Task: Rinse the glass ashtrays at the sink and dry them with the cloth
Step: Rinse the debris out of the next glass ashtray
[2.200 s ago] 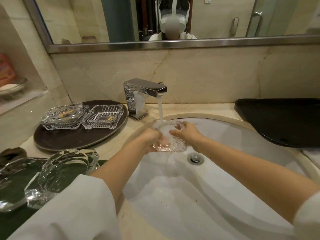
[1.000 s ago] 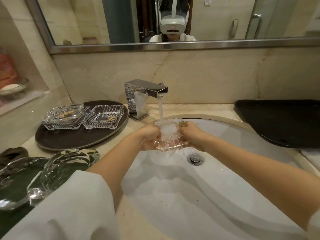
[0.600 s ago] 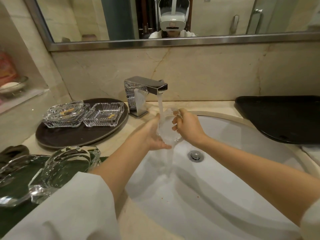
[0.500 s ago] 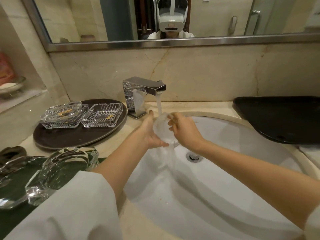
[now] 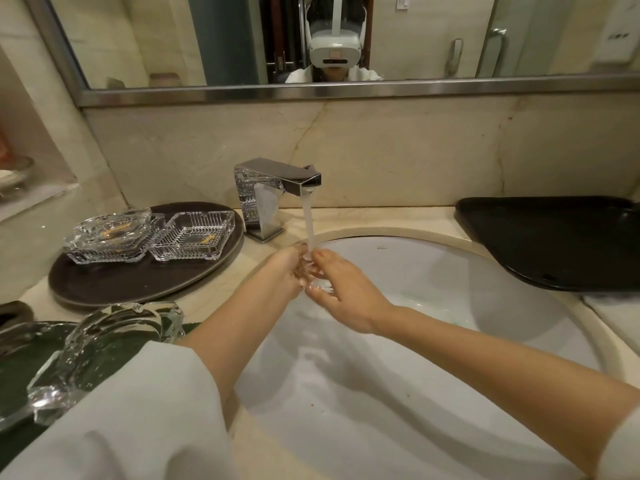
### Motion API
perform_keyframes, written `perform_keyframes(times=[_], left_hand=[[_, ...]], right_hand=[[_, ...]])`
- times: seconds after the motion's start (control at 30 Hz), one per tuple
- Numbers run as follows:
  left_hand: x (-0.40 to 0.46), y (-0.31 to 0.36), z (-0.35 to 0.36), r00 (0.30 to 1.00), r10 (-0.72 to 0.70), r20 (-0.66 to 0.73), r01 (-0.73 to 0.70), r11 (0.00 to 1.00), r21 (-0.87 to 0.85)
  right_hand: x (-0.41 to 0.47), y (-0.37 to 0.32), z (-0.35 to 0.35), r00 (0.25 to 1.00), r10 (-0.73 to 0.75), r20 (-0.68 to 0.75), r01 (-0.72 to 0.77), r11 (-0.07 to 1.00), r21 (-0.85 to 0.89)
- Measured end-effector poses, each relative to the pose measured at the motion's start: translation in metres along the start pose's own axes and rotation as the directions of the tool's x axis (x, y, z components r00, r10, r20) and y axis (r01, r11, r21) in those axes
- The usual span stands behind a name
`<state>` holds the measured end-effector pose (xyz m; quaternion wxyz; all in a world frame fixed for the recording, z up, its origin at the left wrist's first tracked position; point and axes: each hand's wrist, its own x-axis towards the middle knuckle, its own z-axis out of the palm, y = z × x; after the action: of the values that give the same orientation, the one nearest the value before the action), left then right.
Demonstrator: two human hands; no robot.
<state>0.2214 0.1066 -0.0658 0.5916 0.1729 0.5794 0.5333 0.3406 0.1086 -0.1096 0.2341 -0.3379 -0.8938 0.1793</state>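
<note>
— Holding anything under that tap right now?

— Yes. My left hand [image 5: 287, 270] and my right hand [image 5: 346, 296] are pressed in from either side of a glass ashtray [image 5: 313, 275], with the fingers of both curled round it. It stands on edge between my palms, so only a thin strip of clear glass shows. It sits over the sink [image 5: 433, 306], near the rim at 12 o'clock.

— And the water?

— The stream [image 5: 308, 220] falls straight from the faucet [image 5: 273, 192] and strikes the top of the ashtray, right where my fingertips meet.

— Where are the other ashtrays?

— At about 10 o'clock from my hands a round dark tray [image 5: 138, 282] lies on the counter [image 5: 346, 218]. It carries a ribbed square ashtray [image 5: 192, 239] and, touching it at 9 o'clock, a stack of angular ashtrays [image 5: 110, 239]. Both show yellowish marks inside.

— Anything closer to you?

— At 8 o'clock, beside my left sleeve [image 5: 121, 420], a large clear ashtray [image 5: 114, 344] rests on a green cloth [image 5: 20, 368]. Another piece of glass lies at the frame's left edge, cut off, and I cannot tell what it is.

— And on the other side?

— A black tray [image 5: 554, 240] lies on the counter at 2 o'clock, well apart from my hands. The mirror [image 5: 242, 39] runs along the wall at 12 o'clock.
</note>
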Motion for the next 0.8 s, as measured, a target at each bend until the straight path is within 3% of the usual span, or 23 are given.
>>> perform_keyframes(times=[0.17,0.23,0.3,0.33,0.43,0.57,0.67,0.8], left_hand=[[-0.005,-0.006,-0.003,0.996,0.08,0.027,-0.081,0.996,0.045],[-0.002,-0.005,-0.006,0.993,0.113,0.042,-0.115,0.992,0.053],[0.001,-0.004,-0.008,0.992,0.123,0.033,-0.125,0.99,0.063],[0.002,-0.004,-0.009,0.992,0.127,0.019,-0.128,0.99,0.067],[0.0,-0.006,-0.01,0.992,0.125,-0.031,-0.122,0.989,0.084],[0.002,-0.006,-0.012,0.987,0.098,-0.13,-0.079,0.986,0.147],[-0.001,-0.004,-0.008,0.99,-0.011,-0.143,0.04,0.979,0.201],[-0.005,-0.003,-0.004,0.988,-0.149,-0.042,0.154,0.966,0.207]], right_hand=[[0.022,0.016,0.0,0.931,0.353,0.09,-0.364,0.885,0.292],[0.023,0.019,-0.003,0.85,0.491,0.192,-0.516,0.699,0.496],[0.024,0.017,-0.004,0.758,0.544,0.36,-0.612,0.399,0.683],[0.024,0.018,-0.004,0.737,0.546,0.399,-0.612,0.288,0.737],[0.026,0.016,-0.009,0.719,0.557,0.416,-0.565,0.119,0.817],[0.023,0.016,-0.025,0.783,0.465,0.414,-0.435,-0.068,0.898],[0.023,0.014,-0.03,0.835,0.425,0.349,-0.351,-0.076,0.933],[0.026,0.012,-0.033,0.873,0.434,0.225,-0.313,0.142,0.939]])
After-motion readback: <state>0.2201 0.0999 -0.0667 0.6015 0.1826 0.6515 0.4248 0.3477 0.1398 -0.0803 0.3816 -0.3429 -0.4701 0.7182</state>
